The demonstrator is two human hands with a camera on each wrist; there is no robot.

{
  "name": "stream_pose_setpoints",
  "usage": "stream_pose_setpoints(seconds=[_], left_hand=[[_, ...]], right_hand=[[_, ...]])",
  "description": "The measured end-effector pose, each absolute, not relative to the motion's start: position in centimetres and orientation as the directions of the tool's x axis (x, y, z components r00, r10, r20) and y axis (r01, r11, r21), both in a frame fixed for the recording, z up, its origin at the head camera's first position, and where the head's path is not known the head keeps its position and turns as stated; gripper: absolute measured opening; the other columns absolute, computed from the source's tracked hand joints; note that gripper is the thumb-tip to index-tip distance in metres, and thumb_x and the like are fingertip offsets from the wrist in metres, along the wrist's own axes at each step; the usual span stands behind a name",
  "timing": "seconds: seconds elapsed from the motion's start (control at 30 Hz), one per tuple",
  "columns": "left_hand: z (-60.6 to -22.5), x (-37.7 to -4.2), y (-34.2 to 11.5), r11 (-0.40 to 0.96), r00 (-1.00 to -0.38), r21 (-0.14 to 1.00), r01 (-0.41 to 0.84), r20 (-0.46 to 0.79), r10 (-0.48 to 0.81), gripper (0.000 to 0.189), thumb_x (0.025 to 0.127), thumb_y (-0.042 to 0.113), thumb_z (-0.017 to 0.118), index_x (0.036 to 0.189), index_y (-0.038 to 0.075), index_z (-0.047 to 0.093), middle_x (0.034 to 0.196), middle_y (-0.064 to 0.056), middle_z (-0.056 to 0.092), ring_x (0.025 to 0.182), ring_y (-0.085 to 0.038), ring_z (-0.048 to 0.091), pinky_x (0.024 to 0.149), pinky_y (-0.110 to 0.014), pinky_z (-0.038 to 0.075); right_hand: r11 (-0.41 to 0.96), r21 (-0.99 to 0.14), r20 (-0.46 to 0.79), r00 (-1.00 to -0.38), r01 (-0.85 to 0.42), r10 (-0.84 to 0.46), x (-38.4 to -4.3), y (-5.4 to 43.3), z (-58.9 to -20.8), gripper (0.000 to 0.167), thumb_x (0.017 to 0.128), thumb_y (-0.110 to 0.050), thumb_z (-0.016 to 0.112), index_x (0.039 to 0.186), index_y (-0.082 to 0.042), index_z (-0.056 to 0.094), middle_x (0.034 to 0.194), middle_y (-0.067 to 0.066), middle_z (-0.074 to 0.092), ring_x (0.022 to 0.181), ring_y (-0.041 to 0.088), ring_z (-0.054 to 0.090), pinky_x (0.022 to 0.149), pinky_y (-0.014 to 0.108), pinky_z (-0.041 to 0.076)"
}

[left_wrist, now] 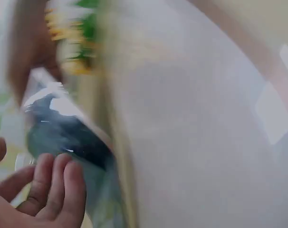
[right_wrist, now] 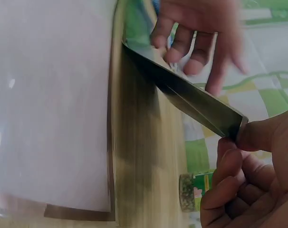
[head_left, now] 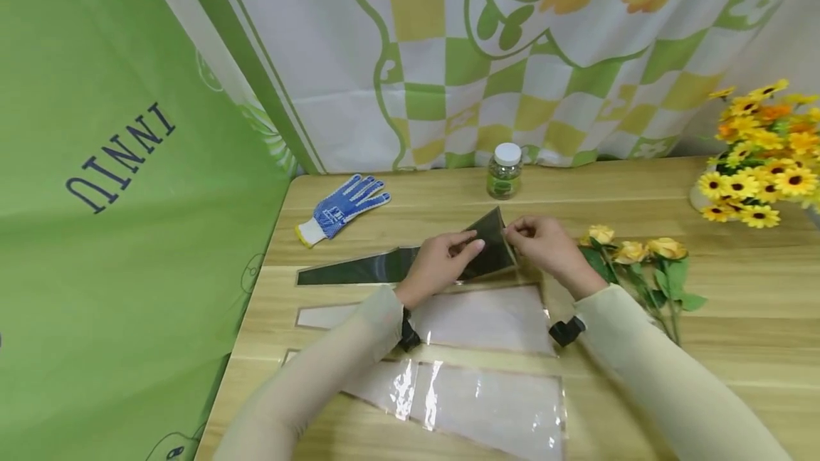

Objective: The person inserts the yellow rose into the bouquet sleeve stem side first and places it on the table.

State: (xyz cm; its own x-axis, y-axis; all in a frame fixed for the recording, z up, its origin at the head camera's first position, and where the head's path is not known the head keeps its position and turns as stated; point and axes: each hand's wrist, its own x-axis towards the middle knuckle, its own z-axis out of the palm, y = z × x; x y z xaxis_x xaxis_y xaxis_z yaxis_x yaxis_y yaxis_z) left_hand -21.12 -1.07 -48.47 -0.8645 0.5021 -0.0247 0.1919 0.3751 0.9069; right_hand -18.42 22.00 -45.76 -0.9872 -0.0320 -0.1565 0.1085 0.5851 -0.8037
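A black tapered plastic sleeve (head_left: 361, 269) with a pale border lies lengthwise on the table, its wide right end lifted. My right hand (head_left: 544, 244) pinches the edge of that wide end between thumb and fingers; the right wrist view shows the sleeve (right_wrist: 196, 102) bent up into this pinch. Over the sleeve's middle is my left hand (head_left: 442, 262), its thumb apart from the loosely bent fingers (left_wrist: 73, 185), fingertips right at the film. Two white tapered sleeves (head_left: 487, 319) (head_left: 493, 404) lie nearer to me, partly hidden under my left forearm.
A blue and white work glove (head_left: 342, 208) lies at the back left. Behind my hands stands a jar (head_left: 504, 173) with a white lid. Several yellow roses (head_left: 631, 253) lie right of my right hand. A pot of yellow flowers (head_left: 762, 162) stands at the back right, before a curtain (head_left: 423, 62).
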Motion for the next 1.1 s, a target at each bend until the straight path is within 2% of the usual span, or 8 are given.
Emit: stream_pose_setpoints(seconds=[0.07, 0.1, 0.17, 0.27, 0.47, 0.67, 0.9, 1.1], left_hand=[[-48.1, -21.5, -0.9, 0.201, -0.868, 0.978, -0.057, -0.148, 0.473, 0.052, 0.102, 0.05, 0.058, 0.136, 0.012, 0.065, 0.104, -0.006, 0.072, 0.089, -0.018, 0.07, 0.074, -0.032, 0.063], [-47.9, -21.6, -0.8, 0.111, -0.867, 0.979, -0.17, -0.202, 0.455, 0.05, 0.102, 0.049, 0.059, 0.134, 0.01, 0.065, 0.111, -0.007, 0.071, 0.096, -0.019, 0.07, 0.081, -0.034, 0.063], [-47.4, -22.0, -0.5, -0.055, -0.851, 0.933, -0.357, -0.3, 0.43, 0.043, 0.102, 0.043, 0.061, 0.128, 0.008, 0.064, 0.114, -0.012, 0.069, 0.102, -0.025, 0.07, 0.087, -0.038, 0.062], [-46.9, -22.3, 0.1, -0.158, -0.826, 0.868, -0.471, -0.371, 0.425, 0.034, 0.102, 0.031, 0.066, 0.123, 0.005, 0.064, 0.117, -0.017, 0.067, 0.104, -0.029, 0.07, 0.09, -0.038, 0.061], [-46.8, -22.6, 0.9, -0.162, -0.814, 0.858, -0.488, -0.38, 0.439, 0.027, 0.096, 0.019, 0.074, 0.114, -0.001, 0.069, 0.113, -0.018, 0.068, 0.099, -0.028, 0.071, 0.089, -0.033, 0.06], [-46.9, -22.5, 1.3, -0.154, -0.81, 0.859, -0.489, -0.381, 0.447, 0.018, 0.096, 0.008, 0.073, 0.11, -0.002, 0.072, 0.11, -0.019, 0.071, 0.095, -0.028, 0.072, 0.088, -0.033, 0.06], [-46.9, -22.4, 1.3, -0.144, -0.806, 0.855, -0.498, -0.396, 0.44, 0.016, 0.096, 0.008, 0.073, 0.108, -0.002, 0.073, 0.107, -0.019, 0.072, 0.093, -0.027, 0.073, 0.086, -0.032, 0.061], [-47.1, -22.4, 1.2, -0.142, -0.807, 0.853, -0.501, -0.403, 0.431, 0.013, 0.096, 0.003, 0.071, 0.107, -0.003, 0.073, 0.106, -0.021, 0.072, 0.092, -0.027, 0.074, 0.086, -0.032, 0.061]], right_hand=[[0.625, -0.777, -0.102, -0.995, 0.067, -0.021, -18.4, 21.8, -45.7, 0.034, 0.103, -0.036, 0.059, 0.11, -0.006, 0.074, 0.103, 0.011, 0.072, 0.089, 0.025, 0.064, 0.075, 0.041, 0.056], [0.64, -0.767, -0.077, -0.997, 0.047, -0.018, -18.3, 21.7, -45.7, 0.032, 0.102, -0.034, 0.061, 0.109, -0.006, 0.075, 0.102, 0.01, 0.072, 0.088, 0.025, 0.065, 0.075, 0.042, 0.056], [0.66, -0.751, -0.026, -0.999, 0.004, -0.023, -18.3, 21.4, -45.6, 0.028, 0.101, -0.03, 0.064, 0.106, -0.006, 0.076, 0.098, 0.01, 0.073, 0.085, 0.025, 0.066, 0.073, 0.043, 0.057], [0.681, -0.731, 0.04, -0.999, -0.052, -0.033, -18.1, 20.9, -45.6, 0.023, 0.1, -0.027, 0.068, 0.104, -0.006, 0.078, 0.095, 0.008, 0.074, 0.08, 0.022, 0.067, 0.067, 0.041, 0.058], [0.664, -0.738, 0.096, -0.993, -0.119, -0.072, -18.0, 20.1, -45.7, 0.022, 0.099, -0.027, 0.07, 0.104, -0.007, 0.079, 0.094, 0.006, 0.076, 0.078, 0.021, 0.067, 0.062, 0.034, 0.058], [0.628, -0.765, 0.102, -0.989, -0.145, -0.104, -18.1, 19.8, -46.0, 0.021, 0.1, -0.02, 0.069, 0.107, -0.004, 0.079, 0.097, 0.008, 0.076, 0.079, 0.021, 0.068, 0.063, 0.032, 0.058], [0.62, -0.773, 0.072, -0.99, -0.135, -0.125, -18.1, 19.8, -46.4, 0.021, 0.1, -0.018, 0.068, 0.109, -0.002, 0.078, 0.104, 0.011, 0.075, 0.081, 0.022, 0.067, 0.065, 0.034, 0.058], [0.623, -0.773, 0.05, -0.99, -0.122, -0.132, -18.0, 19.9, -46.6, 0.022, 0.1, -0.02, 0.068, 0.11, -0.004, 0.078, 0.101, 0.009, 0.075, 0.077, 0.022, 0.065, 0.061, 0.033, 0.056]])
